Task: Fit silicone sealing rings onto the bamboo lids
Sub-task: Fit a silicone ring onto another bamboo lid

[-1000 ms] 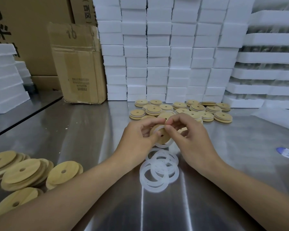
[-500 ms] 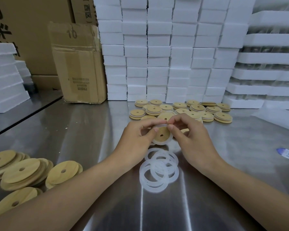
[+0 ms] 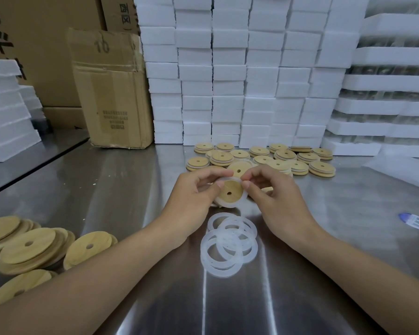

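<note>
Bamboo lid (image 3: 229, 193), silicone sealing ring (image 3: 230, 204) around its rim, sits between both hands over the counter (image 3: 111, 189). Left hand (image 3: 194, 189) and right hand (image 3: 276, 197) curl their fingers (image 3: 219, 184), pinching the ring at the lid's top edge. Loose rings (image 3: 228, 245) lie just nearer than the lid; ringed lids (image 3: 264, 158) lie beyond it.

We see the left hand (image 3: 191, 192) and right hand (image 3: 276, 197) pinching the upper edge of a bamboo lid (image 3: 229, 193) above the bench (image 3: 107, 184), with a white silicone ring (image 3: 230, 205) round its rim. A pile of rings (image 3: 228, 245) lies just before the hands. Behind them cluster ringed lids (image 3: 279, 157); bare lids (image 3: 29, 247) are stacked far left, and foam blocks (image 3: 228, 68) line the back.
</note>
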`<state>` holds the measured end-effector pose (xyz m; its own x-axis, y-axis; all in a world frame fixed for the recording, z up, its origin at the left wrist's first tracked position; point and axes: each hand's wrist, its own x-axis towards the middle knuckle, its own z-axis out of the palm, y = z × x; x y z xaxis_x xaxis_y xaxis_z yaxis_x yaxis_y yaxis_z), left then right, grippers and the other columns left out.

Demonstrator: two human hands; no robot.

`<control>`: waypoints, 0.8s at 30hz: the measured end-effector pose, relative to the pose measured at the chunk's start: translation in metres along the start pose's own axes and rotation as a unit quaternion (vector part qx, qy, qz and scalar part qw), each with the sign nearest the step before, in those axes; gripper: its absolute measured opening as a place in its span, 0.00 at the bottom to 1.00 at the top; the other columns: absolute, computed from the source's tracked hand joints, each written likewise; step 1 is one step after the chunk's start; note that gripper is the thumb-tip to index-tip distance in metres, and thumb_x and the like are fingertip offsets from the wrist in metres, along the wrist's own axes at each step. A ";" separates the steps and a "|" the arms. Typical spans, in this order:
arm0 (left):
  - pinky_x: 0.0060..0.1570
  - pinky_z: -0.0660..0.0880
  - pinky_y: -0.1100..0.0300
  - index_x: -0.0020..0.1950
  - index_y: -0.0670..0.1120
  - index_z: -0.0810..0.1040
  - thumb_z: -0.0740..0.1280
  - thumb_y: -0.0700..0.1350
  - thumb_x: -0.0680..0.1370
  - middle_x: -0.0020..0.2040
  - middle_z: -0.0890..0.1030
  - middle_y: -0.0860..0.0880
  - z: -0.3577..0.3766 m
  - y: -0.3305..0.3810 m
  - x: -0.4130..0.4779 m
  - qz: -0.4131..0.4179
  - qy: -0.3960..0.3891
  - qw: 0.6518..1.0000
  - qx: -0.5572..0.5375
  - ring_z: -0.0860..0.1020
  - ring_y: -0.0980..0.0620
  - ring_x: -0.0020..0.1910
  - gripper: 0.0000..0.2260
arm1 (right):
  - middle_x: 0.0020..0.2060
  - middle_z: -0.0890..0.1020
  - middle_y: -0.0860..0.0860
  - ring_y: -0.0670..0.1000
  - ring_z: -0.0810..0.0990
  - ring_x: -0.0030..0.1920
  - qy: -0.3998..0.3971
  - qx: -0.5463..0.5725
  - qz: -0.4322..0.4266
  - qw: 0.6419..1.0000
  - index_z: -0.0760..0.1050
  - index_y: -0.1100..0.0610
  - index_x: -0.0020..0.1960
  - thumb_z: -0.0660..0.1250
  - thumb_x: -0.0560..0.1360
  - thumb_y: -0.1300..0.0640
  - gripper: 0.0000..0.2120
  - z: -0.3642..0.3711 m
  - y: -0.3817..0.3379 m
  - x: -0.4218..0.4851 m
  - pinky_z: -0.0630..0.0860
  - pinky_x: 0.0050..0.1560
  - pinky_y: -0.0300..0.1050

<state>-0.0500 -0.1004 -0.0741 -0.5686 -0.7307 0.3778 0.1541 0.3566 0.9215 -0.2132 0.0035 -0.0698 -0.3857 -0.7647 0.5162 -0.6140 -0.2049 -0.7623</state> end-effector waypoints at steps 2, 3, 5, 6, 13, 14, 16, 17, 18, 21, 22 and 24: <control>0.55 0.83 0.60 0.58 0.48 0.88 0.69 0.35 0.84 0.55 0.89 0.52 0.000 0.000 0.000 -0.006 0.006 1.000 -0.004 0.87 0.53 0.56 0.11 | 0.45 0.84 0.43 0.46 0.81 0.47 -0.004 -0.004 0.006 1.000 0.81 0.49 0.50 0.71 0.81 0.60 0.06 0.000 0.000 0.000 0.75 0.46 0.35; 0.56 0.83 0.58 0.58 0.48 0.88 0.69 0.35 0.84 0.55 0.89 0.52 -0.001 0.000 0.000 -0.011 0.009 1.000 -0.007 0.87 0.52 0.57 0.11 | 0.44 0.84 0.43 0.45 0.81 0.47 -0.004 -0.004 0.010 1.000 0.81 0.50 0.50 0.71 0.81 0.60 0.05 0.001 0.001 0.000 0.76 0.46 0.35; 0.59 0.84 0.51 0.58 0.48 0.88 0.69 0.35 0.84 0.57 0.89 0.51 0.000 0.000 0.001 -0.023 0.016 0.999 -0.018 0.87 0.50 0.58 0.11 | 0.44 0.84 0.44 0.45 0.81 0.47 -0.002 0.002 0.022 1.000 0.81 0.50 0.51 0.72 0.80 0.59 0.05 0.000 0.001 0.000 0.76 0.46 0.33; 0.61 0.84 0.47 0.58 0.48 0.88 0.69 0.35 0.84 0.57 0.89 0.51 0.000 0.000 0.001 -0.030 0.022 0.999 -0.022 0.87 0.49 0.58 0.12 | 0.44 0.84 0.45 0.45 0.82 0.46 -0.003 0.007 0.030 1.000 0.80 0.51 0.52 0.73 0.80 0.60 0.05 0.000 0.001 0.000 0.76 0.47 0.33; 0.62 0.83 0.41 0.57 0.50 0.88 0.68 0.35 0.84 0.57 0.89 0.48 0.000 0.001 0.001 -0.055 0.032 0.997 -0.033 0.88 0.47 0.57 0.12 | 0.41 0.85 0.50 0.48 0.82 0.41 -0.025 -0.008 0.070 0.997 0.78 0.50 0.54 0.73 0.80 0.62 0.09 -0.002 0.000 0.001 0.77 0.42 0.34; 0.61 0.84 0.42 0.57 0.50 0.88 0.68 0.35 0.85 0.57 0.89 0.48 0.000 0.001 0.001 -0.056 0.032 0.997 -0.034 0.88 0.47 0.56 0.12 | 0.42 0.85 0.51 0.48 0.82 0.40 -0.029 -0.010 0.074 0.997 0.78 0.50 0.53 0.73 0.80 0.62 0.09 -0.002 -0.001 0.001 0.77 0.41 0.35; 0.60 0.84 0.45 0.57 0.50 0.88 0.68 0.35 0.85 0.57 0.89 0.48 0.000 0.001 0.002 -0.060 0.031 0.997 -0.039 0.88 0.48 0.56 0.12 | 0.41 0.86 0.51 0.48 0.82 0.39 -0.038 -0.011 0.083 0.996 0.77 0.49 0.53 0.73 0.79 0.62 0.10 -0.004 -0.001 0.001 0.79 0.40 0.39; 0.59 0.85 0.47 0.56 0.50 0.88 0.68 0.35 0.85 0.56 0.89 0.48 0.000 0.001 0.002 -0.063 0.032 0.997 -0.044 0.88 0.49 0.56 0.12 | 0.41 0.86 0.50 0.48 0.83 0.40 -0.047 -0.013 0.088 0.995 0.77 0.49 0.53 0.74 0.79 0.63 0.11 -0.005 0.000 0.000 0.79 0.40 0.40; 0.59 0.85 0.49 0.56 0.50 0.88 0.67 0.35 0.85 0.56 0.89 0.48 0.000 0.001 0.002 -0.069 0.035 0.996 -0.051 0.88 0.49 0.56 0.13 | 0.40 0.87 0.50 0.47 0.84 0.40 -0.060 -0.018 0.092 0.994 0.76 0.49 0.53 0.75 0.78 0.63 0.12 -0.006 0.001 0.000 0.79 0.40 0.38; 0.55 0.86 0.54 0.57 0.48 0.87 0.66 0.34 0.85 0.56 0.89 0.47 -0.003 0.002 0.002 -0.087 0.045 0.992 -0.079 0.88 0.49 0.56 0.13 | 0.38 0.88 0.49 0.47 0.85 0.39 -0.100 -0.031 0.095 0.990 0.76 0.50 0.53 0.75 0.76 0.65 0.14 -0.005 0.000 -0.003 0.78 0.39 0.34; 0.53 0.86 0.55 0.57 0.48 0.87 0.66 0.34 0.85 0.55 0.89 0.47 -0.004 0.002 0.002 -0.090 0.045 0.991 -0.086 0.88 0.49 0.56 0.13 | 0.38 0.88 0.50 0.48 0.85 0.39 -0.101 -0.032 0.093 0.990 0.76 0.50 0.53 0.75 0.76 0.66 0.14 -0.005 0.001 -0.003 0.78 0.40 0.36; 0.52 0.86 0.55 0.58 0.46 0.87 0.66 0.33 0.85 0.55 0.89 0.46 -0.003 0.003 0.002 -0.089 0.047 0.991 -0.092 0.88 0.48 0.55 0.12 | 0.39 0.87 0.50 0.50 0.84 0.41 -0.084 -0.040 0.087 0.992 0.77 0.50 0.52 0.72 0.76 0.66 0.12 -0.004 0.000 -0.003 0.81 0.43 0.41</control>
<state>-0.0479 -0.1024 -0.0700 -0.5237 -0.8266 0.2058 0.2077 0.1104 0.9719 -0.2150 0.0078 -0.0699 -0.3756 -0.8762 0.3020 -0.6033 -0.0162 -0.7973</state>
